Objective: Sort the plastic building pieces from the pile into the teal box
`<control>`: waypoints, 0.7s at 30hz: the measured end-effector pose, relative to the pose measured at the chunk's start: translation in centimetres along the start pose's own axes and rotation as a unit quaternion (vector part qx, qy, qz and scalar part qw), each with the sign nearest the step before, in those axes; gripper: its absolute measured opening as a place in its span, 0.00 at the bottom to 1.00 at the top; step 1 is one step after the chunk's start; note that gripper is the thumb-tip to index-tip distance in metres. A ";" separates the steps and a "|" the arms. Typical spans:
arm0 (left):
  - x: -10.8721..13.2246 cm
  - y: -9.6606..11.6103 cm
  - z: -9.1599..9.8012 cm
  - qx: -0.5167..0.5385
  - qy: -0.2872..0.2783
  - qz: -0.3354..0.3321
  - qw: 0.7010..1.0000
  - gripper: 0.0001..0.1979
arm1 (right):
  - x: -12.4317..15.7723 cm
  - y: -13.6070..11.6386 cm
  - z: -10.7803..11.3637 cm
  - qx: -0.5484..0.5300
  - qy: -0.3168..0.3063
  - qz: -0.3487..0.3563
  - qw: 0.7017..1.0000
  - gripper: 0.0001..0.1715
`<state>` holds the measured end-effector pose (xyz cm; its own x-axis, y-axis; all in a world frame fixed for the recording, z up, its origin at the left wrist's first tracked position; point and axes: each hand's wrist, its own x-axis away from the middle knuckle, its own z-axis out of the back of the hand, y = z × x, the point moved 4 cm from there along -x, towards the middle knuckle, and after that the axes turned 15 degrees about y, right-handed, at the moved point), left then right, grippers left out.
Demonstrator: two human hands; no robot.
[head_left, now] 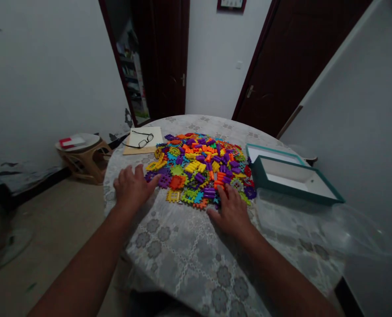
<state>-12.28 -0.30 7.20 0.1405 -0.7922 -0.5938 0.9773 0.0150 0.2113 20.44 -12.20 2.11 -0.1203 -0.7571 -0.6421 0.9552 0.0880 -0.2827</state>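
Resting palms-down, mid-frame: left hand (132,187) splayed, grasping nothing, at the left edge of the pile of interlocking plastic pieces (199,165); right hand (230,212) loose, fingertips touching its near edge. No pieces visibly joined; all outside the teal box (294,181), centre right.

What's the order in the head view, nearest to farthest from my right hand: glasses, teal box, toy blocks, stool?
1. Toy blocks, touching the right hand.
2. Teal box, to the right.
3. Glasses, farther up, left.
4. Stool, farthest left.
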 end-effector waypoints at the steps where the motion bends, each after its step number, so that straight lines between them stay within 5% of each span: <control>1: 0.0 -0.3 -1.1 -0.004 -0.042 0.006 0.999 0.37 | -0.4 -0.1 -0.5 0.010 -0.002 -0.006 1.000 0.46; 4: 0.4 0.7 -3.5 0.019 -0.115 -0.026 0.993 0.38 | -1.6 -0.4 -1.8 0.034 -0.019 -0.022 0.999 0.48; 12: 2.0 5.5 -5.0 0.157 -0.130 -0.085 0.975 0.41 | -3.4 -1.3 -3.4 0.043 -0.029 -0.036 0.998 0.43; 15: 2.4 7.4 -5.1 0.194 -0.122 -0.072 0.971 0.42 | -4.0 -1.3 -3.8 0.024 -0.027 -0.038 0.999 0.41; 21: 2.8 10.6 -5.3 0.293 -0.069 0.003 0.953 0.39 | -5.1 -0.2 -4.7 -0.128 0.071 -0.039 0.988 0.31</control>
<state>-0.64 0.84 3.65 0.0842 -0.8669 -0.4914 0.7137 -0.2916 0.6368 19.62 -5.31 2.02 -0.2440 -0.6718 -0.6994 0.8438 0.2084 -0.4945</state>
